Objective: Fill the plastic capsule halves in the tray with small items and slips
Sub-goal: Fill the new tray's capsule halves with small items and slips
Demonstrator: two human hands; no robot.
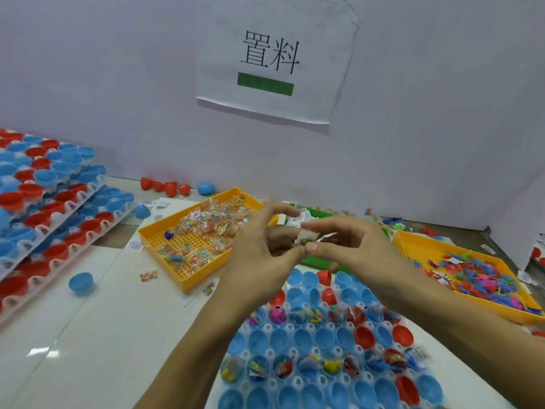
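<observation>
Judging by the tray [267,354] at 6 o'clock on the surface [97,335], roughly two rows of capsule halves [300,339] hold items and most sit empty, so much is left, while the left hand [259,249] and right hand [351,246] together pinch small white slips [300,228] above it.

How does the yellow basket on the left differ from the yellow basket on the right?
The left yellow basket holds small clear packets of coloured beads, with part of its perforated floor bare. The right yellow basket holds loose red, blue and pink plastic figures, heaped toward its near end. The left yellow basket is seen whole; the right yellow basket runs behind the right arm. Both are shallow, rectangular and perforated.
</observation>
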